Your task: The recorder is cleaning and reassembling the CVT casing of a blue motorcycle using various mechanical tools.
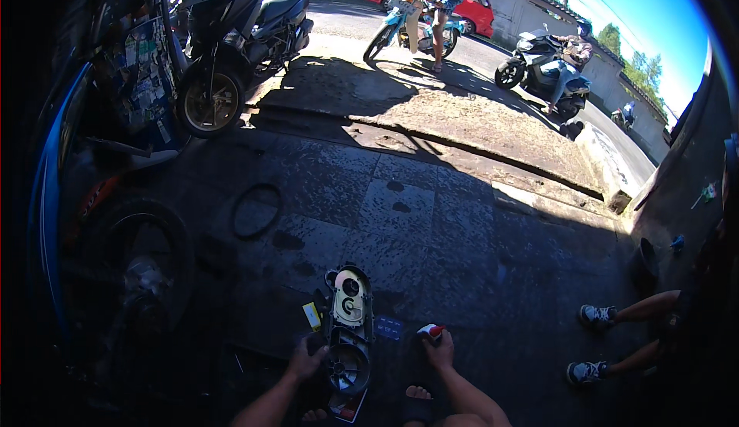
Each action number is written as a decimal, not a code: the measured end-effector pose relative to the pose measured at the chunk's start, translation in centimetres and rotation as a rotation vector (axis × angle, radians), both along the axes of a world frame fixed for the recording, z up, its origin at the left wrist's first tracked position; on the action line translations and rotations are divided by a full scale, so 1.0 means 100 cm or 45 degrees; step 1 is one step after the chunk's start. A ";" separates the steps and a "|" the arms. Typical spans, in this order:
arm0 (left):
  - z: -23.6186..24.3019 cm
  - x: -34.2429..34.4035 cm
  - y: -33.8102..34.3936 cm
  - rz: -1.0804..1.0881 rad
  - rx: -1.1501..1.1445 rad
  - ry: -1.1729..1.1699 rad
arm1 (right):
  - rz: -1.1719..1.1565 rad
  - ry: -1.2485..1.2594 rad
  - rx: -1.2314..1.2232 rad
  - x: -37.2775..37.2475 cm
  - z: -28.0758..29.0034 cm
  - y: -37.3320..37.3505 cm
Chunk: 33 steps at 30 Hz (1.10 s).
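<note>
A scooter engine's side cover, an elongated metal casing with a round ribbed end, lies on the dark floor in front of me. Beside its lower left edge is my left hand, thumb and fingers curled about something dark that I cannot make out. Right of the casing, my right hand is closed round a small red-and-white container, bottle or tube. A yellow-and-white small box lies left of the casing, and a blue flat packet at its right. Under the round end a red-and-white sheet sticks out.
A motorcycle wheel stands at left; a thin dark ring lies farther off. A parked scooter is at the back left. Another person's shoes are at right. Riders on motorbikes and a red car are outside.
</note>
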State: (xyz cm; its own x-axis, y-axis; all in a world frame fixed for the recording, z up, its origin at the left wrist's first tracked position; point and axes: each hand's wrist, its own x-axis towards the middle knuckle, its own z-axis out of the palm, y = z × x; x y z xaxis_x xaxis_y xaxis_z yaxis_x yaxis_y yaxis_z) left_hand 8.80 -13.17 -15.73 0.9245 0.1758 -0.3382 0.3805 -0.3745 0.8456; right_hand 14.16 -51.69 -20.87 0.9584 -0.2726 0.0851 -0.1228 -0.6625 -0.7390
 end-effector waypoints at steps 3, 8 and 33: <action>0.010 0.001 -0.001 -0.044 0.018 0.066 | 0.001 0.040 0.015 -0.001 0.001 0.000; 0.031 0.003 -0.003 -0.127 0.089 0.167 | 0.004 0.040 0.039 -0.001 0.001 0.001; 0.036 0.022 -0.007 -0.243 0.139 0.224 | 0.166 0.047 0.139 0.007 0.054 0.032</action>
